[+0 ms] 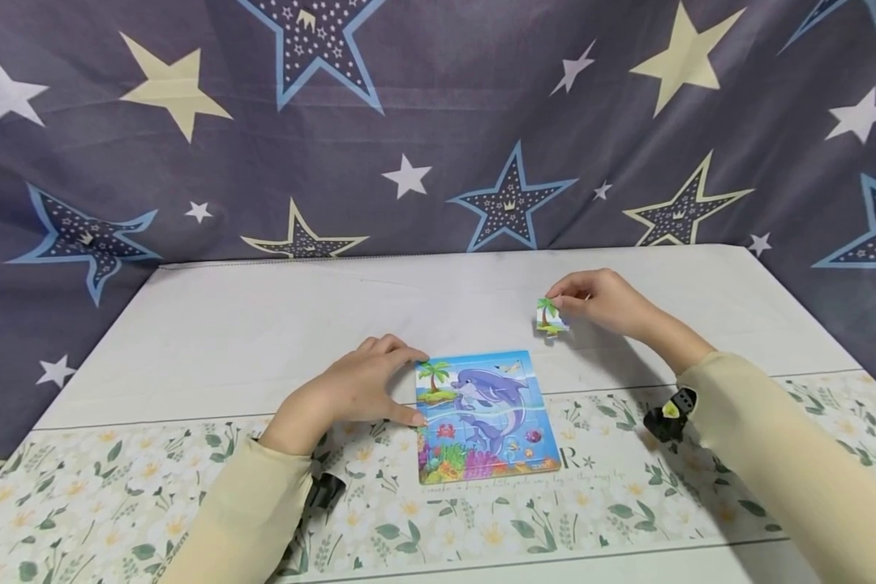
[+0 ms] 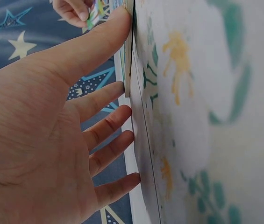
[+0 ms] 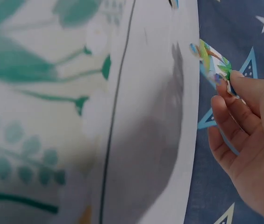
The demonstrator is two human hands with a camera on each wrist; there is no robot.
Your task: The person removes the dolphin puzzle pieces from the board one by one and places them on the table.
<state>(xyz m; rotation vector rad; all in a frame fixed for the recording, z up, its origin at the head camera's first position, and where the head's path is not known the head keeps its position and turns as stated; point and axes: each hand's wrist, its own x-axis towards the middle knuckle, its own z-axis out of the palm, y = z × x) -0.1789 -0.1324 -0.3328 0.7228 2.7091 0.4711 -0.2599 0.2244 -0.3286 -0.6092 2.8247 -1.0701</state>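
Note:
A square dolphin jigsaw puzzle lies flat on the table, its picture showing a palm tree, a crab and coral. My left hand rests at the puzzle's left side, thumb on the left edge and index fingertip at the upper left corner, fingers spread. In the left wrist view the puzzle's edge shows beside the thumb and fingertips. Beyond the puzzle's upper right, my right hand pinches a small jigsaw piece with a palm tree on it. The right wrist view shows this piece between thumb and fingers, raised above the table.
A floral strip with printed lettering runs across the white table under the puzzle. Behind the table hangs a dark curtain with stars. Dark camera mounts sit at both wrists.

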